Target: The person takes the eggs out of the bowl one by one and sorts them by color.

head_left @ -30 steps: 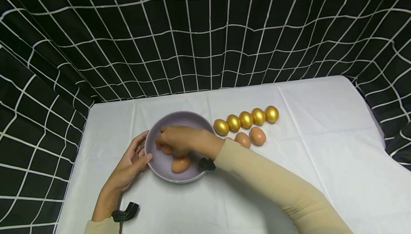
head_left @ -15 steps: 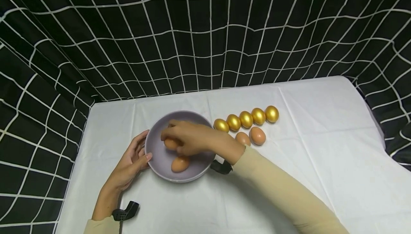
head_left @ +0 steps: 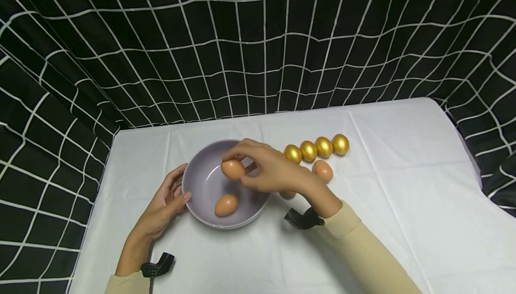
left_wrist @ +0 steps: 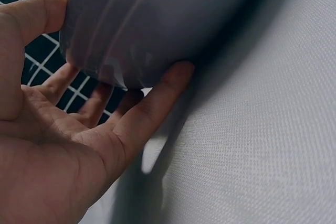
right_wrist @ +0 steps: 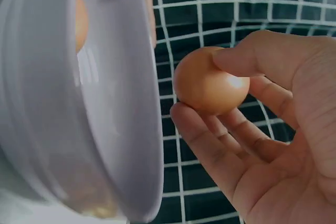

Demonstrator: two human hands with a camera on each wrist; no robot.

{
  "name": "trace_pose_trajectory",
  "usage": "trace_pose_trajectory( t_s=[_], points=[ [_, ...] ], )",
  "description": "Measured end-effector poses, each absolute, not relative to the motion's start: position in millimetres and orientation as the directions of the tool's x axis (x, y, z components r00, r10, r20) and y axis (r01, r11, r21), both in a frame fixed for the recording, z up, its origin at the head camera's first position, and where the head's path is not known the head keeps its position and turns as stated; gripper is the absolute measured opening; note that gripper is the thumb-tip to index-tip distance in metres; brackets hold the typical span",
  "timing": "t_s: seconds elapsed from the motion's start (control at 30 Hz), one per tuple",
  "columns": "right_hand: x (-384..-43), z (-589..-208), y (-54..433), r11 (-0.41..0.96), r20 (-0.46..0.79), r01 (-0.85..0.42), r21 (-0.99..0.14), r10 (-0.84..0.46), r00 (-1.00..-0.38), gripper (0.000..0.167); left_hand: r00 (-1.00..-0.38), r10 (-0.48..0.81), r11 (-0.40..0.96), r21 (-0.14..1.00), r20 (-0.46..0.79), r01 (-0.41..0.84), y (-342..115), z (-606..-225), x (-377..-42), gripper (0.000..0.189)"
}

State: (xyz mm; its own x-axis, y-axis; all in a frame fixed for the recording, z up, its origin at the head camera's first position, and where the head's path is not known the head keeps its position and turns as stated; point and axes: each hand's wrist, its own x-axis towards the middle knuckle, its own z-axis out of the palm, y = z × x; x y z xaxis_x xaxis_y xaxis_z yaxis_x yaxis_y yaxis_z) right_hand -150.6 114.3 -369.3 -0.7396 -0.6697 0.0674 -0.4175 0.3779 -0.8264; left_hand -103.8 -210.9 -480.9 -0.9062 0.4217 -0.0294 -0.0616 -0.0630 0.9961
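Observation:
In the head view my right hand (head_left: 274, 168) pinches a brown egg (head_left: 232, 169) between thumb and fingers above the purple-grey bowl (head_left: 199, 204). The right wrist view has this egg (right_wrist: 205, 80) raised clear of the bowl's rim. A second brown egg (head_left: 226, 205) lies at the bottom of the bowl. My left hand (head_left: 165, 204) holds the bowl's left side, thumb at the rim. Seen from the left wrist, its fingers (left_wrist: 152, 108) touch the outer wall of the bowl (left_wrist: 152, 30).
Several gold eggs (head_left: 308, 151) form a slanting row right of the bowl. Below them lies a brown egg (head_left: 323, 171); another brown egg (head_left: 288, 195) is mostly hidden by my right wrist. A white cloth (head_left: 387, 186) covers the table, with a black gridded curtain (head_left: 250, 52) behind.
My right hand has lifted the brown egg from the bowl's floor and moved it up and to the right. The left hand keeps its place on the bowl.

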Motion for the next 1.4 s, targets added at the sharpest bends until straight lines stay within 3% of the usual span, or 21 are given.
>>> trace_pose_trajectory(
  t_s=[0.53,1.17,1.4],
  points=[
    [-133,-388,157,0.258,0.125,-0.258,-0.931,-0.438,-0.89,0.05,-0.907,0.418,-0.06,0.994,-0.055,-0.088,-217,-481,-104,0.074],
    [-128,-403,202,0.251,0.111,-0.2,-0.947,-0.328,-0.938,0.049,-0.907,0.417,-0.059,0.994,-0.063,-0.096,-210,-481,-107,0.075],
    [-123,-394,225,0.316,0.101,-0.187,-0.93,-0.271,-0.957,0.048,-0.909,0.412,-0.062,0.994,-0.058,-0.091,-210,-481,-107,0.076]
  ],
)
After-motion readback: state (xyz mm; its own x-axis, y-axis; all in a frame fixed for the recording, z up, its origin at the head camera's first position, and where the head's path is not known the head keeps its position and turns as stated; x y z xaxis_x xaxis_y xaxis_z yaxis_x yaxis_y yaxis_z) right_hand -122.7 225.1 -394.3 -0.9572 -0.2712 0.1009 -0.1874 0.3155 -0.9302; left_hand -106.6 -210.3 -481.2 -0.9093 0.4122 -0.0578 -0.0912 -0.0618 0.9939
